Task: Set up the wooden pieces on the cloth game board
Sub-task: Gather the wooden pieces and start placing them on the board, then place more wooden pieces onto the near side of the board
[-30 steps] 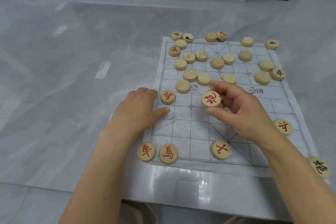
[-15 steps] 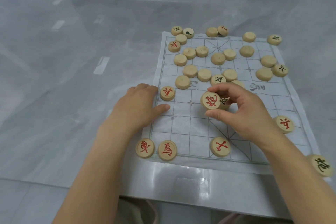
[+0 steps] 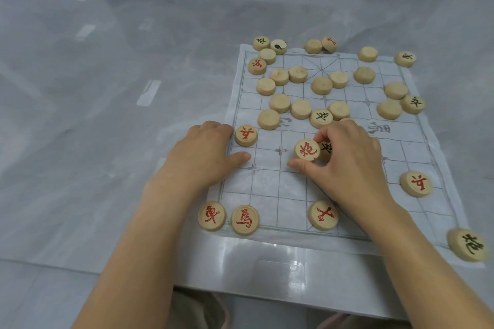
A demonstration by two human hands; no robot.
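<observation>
A white cloth board (image 3: 291,189) printed with a grid lies on a glossy grey bench (image 3: 107,141). The right hand (image 3: 347,165) is over the middle of the cloth. Its thumb and fingers (image 3: 324,131) pinch a red-marked piece (image 3: 307,150), tilted so its face shows. A black-marked piece (image 3: 326,147) is tucked under the same fingers, touching the red one from behind. Whether it is lifted or lies on the cloth cannot be told.

The left hand (image 3: 203,155) rests palm down on the left edge of the cloth and holds nothing. Its fingers are loosely bent and its thumb stretches onto the grid. Just beside those fingers lies a face-up red piece (image 3: 246,135).

Along the near edge, a pair of red pieces (image 3: 244,219) sits side by side at the left corner. A third red piece (image 3: 323,215) lies near the middle, beside the right wrist. A lone red piece (image 3: 416,183) lies near the right edge, and a corner black piece (image 3: 467,244) sits at the near right corner.

The far half holds scattered pieces (image 3: 300,109), most of them blank side up and a few showing marks. Several lie at or past the far edge.
</observation>
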